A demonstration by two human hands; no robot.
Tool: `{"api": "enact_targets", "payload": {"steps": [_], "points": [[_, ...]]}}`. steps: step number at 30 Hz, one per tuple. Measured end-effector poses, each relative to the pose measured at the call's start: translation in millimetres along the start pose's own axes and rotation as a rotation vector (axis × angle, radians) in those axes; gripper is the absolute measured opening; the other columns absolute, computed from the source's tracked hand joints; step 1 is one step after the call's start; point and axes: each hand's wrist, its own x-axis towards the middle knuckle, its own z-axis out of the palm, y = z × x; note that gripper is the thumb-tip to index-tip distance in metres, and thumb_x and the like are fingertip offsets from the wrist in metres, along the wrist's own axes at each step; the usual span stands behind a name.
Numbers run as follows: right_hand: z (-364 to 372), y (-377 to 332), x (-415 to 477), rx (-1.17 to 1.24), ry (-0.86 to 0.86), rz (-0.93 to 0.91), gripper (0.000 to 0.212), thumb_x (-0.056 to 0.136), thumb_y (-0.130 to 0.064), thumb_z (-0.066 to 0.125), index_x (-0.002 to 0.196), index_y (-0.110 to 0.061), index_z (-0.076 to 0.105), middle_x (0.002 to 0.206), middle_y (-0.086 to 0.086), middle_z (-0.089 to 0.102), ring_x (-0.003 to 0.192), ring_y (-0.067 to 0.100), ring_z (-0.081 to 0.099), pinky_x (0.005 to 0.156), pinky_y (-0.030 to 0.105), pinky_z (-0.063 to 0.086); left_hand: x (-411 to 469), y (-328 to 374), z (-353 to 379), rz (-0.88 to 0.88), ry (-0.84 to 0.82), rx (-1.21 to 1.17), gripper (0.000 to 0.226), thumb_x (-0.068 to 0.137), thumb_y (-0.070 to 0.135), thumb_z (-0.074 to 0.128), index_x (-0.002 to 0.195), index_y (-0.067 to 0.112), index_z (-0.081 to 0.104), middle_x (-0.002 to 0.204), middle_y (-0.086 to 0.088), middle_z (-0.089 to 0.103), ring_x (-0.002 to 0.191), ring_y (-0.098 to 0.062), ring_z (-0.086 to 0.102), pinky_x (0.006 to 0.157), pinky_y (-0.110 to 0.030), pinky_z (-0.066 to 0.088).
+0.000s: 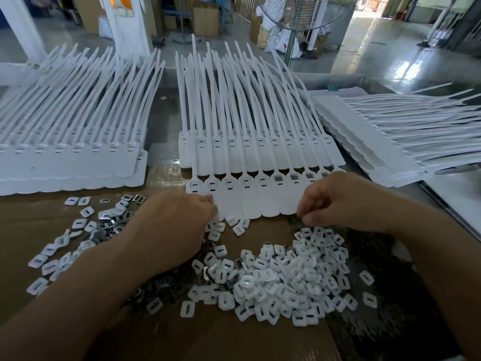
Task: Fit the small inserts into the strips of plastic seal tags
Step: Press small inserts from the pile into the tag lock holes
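While the left hand (pixel 177 230) pinches the near left corner of the strip of seal tags (pixel 250 201) lying on the table (pixel 23 225), the right hand (pixel 343 201) curls its fingertips together at the strip's right corner. Whether it holds anything cannot be told. White inserts (pixel 286 280) lie heaped just before both hands.

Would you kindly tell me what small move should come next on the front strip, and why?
Probably seat a white insert from the pile in the first dark socket: on the front strip the left sockets look filled, those further right gape empty, and the right hand hovers curled beside them; the left hand touches its left corner.
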Motion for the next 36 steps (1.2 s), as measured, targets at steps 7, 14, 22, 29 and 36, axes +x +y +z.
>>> {"api": "enact_targets", "payload": {"steps": [7, 14, 22, 29, 36], "points": [[12, -1, -5, -0.146, 0.008, 0.042, 0.016, 0.079, -0.027, 0.07, 0.068, -0.033, 0.06, 0.071, -0.017, 0.061, 0.069, -0.003, 0.058, 0.053, 0.006, 0.039, -2, 0, 2, -0.036, -0.003, -0.012, 0.044, 0.089, 0.017, 0.031, 0.13, 0.027, 0.043, 0.137, 0.015, 0.044, 0.11, -0.008, 0.055, 0.086, -0.021, 0.047], [19, -8, -7, -0.308, -0.017, 0.031, 0.009, 0.091, -0.027, 0.054, 0.082, -0.025, 0.054, 0.079, -0.016, 0.049, 0.07, -0.001, 0.043, 0.057, 0.011, 0.032, -2, -1, 1, -0.029, -0.005, -0.026, 0.045, 0.089, 0.017, 0.031, 0.132, 0.027, 0.042, 0.139, 0.015, 0.041, 0.113, -0.005, 0.053, 0.09, -0.019, 0.044], [18, -11, -15, -0.083, 0.117, 0.04, 0.02, 0.096, -0.021, 0.042, 0.076, -0.026, 0.043, 0.077, -0.01, 0.054, 0.067, 0.0, 0.049, 0.055, 0.014, 0.036, 0, -2, 0, -0.03, 0.007, -0.032, 0.043, 0.09, 0.016, 0.031, 0.129, 0.028, 0.044, 0.134, 0.015, 0.047, 0.109, -0.005, 0.055, 0.087, -0.018, 0.043], [9, -8, 5, 0.203, 0.296, 0.054, 0.015, 0.094, -0.016, 0.048, 0.079, -0.022, 0.048, 0.077, -0.006, 0.063, 0.065, 0.002, 0.061, 0.056, 0.016, 0.042, -1, 0, -3, -0.017, 0.009, -0.021, 0.044, 0.09, 0.016, 0.03, 0.13, 0.029, 0.043, 0.136, 0.017, 0.045, 0.109, -0.003, 0.055, 0.084, -0.016, 0.043], [8, -8, 27, 0.24, 0.38, 0.092, 0.012, 0.088, -0.017, 0.058, 0.079, -0.023, 0.051, 0.076, -0.004, 0.063, 0.072, 0.011, 0.063, 0.073, 0.035, 0.054, -2, -1, -2, -0.017, 0.009, -0.015, 0.045, 0.09, 0.016, 0.03, 0.132, 0.028, 0.04, 0.138, 0.017, 0.043, 0.109, -0.004, 0.055, 0.085, -0.018, 0.044]]}}
